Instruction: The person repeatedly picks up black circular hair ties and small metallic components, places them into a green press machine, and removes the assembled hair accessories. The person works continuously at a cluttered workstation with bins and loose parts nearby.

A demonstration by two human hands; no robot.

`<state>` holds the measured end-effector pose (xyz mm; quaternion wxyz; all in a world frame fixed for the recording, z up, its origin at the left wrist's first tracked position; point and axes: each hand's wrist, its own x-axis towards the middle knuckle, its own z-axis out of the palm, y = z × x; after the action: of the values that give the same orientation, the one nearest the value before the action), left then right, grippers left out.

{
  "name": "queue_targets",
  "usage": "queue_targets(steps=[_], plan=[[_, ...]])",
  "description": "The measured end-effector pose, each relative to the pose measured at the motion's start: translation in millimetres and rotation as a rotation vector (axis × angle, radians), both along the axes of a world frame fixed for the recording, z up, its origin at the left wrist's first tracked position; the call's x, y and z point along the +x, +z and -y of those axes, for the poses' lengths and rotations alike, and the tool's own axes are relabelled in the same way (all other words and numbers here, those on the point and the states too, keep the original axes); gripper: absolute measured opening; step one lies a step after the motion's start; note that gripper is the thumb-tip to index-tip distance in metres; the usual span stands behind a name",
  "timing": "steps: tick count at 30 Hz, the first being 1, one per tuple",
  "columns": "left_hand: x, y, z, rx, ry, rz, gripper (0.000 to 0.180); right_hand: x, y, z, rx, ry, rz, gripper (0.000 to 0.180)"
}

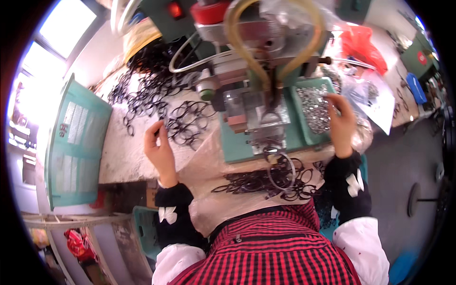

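My left hand [160, 151] is closed in a pinch beside a heap of dark eyeglass frames [187, 121]. A dark bit shows between its thumb and fingers, too small to make out. My right hand [343, 124] hangs over the right edge of a green tray [309, 141] filled with small shiny metal parts [313, 107]. Its fingers are curled toward the thumb, and whatever they hold is too small to see. Between my hands stands a bench machine [270, 111]. One clear-looking eyeglass frame [293, 178] hangs at the front of its fixture.
More dark frames [266, 184] lie in front of the machine, close to my apron. A large green crate [78, 142] stands at the left. Yellowish hoses [232, 28] loop above the machine. At the right are a red plastic bag [363, 47] and clear bags [363, 92].
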<state>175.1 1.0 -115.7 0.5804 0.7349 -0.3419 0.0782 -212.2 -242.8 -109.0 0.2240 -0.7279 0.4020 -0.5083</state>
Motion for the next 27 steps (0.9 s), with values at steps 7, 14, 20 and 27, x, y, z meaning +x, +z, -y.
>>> queue_targets(steps=[7, 14, 20, 27], plan=[[7.8, -19.0, 66.1, 0.194, -0.051, 0.44, 0.009, 9.2, -20.7, 2.9, 0.387, 0.007, 0.573, 0.016], [14.1, -64.6, 94.5, 0.466, -0.017, 0.66, 0.016, 56.6, 61.3, -51.3, 0.067, 0.313, 0.174, 0.015], [-9.9, -28.3, 75.5, 0.028, 0.073, 0.402, 0.009, 83.3, 69.4, -63.6, 0.106, 0.315, 0.314, 0.032], [-128.2, 145.7, 50.1, -0.596, -0.706, 0.132, 0.016, 85.2, 75.6, -64.8, 0.535, 0.5, 0.57, 0.055]])
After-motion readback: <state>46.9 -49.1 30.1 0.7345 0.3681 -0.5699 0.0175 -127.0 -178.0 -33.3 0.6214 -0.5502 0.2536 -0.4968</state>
